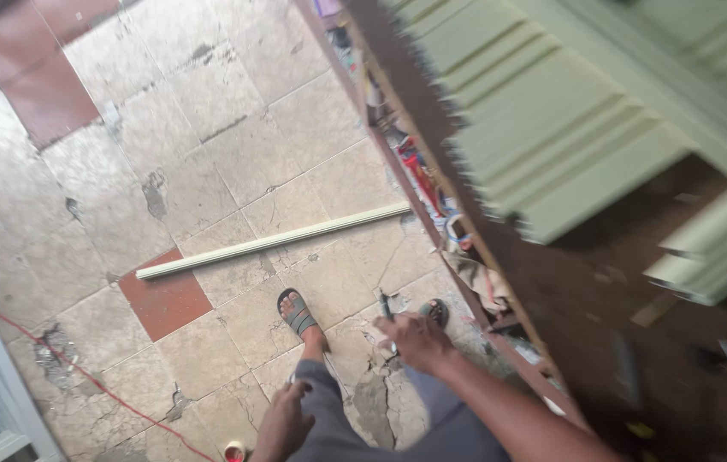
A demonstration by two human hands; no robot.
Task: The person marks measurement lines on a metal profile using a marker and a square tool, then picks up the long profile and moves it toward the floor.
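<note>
Two hands (282, 419) (415, 338), two sandalled feet (298, 312) (434, 310), one pale moulding strip (274, 240), one red cable (81, 368).

A woodworking shop, by the look of it. A dark workbench (637, 299) carries pale green moulded panels (552, 128), and tools crowd the shelf (419, 171) under its edge. Left of the bench, a green moulding strip (274, 241) lies on cracked floor tiles (209, 111) (worn, some red), with a red cord (81, 372) farther left.
</note>
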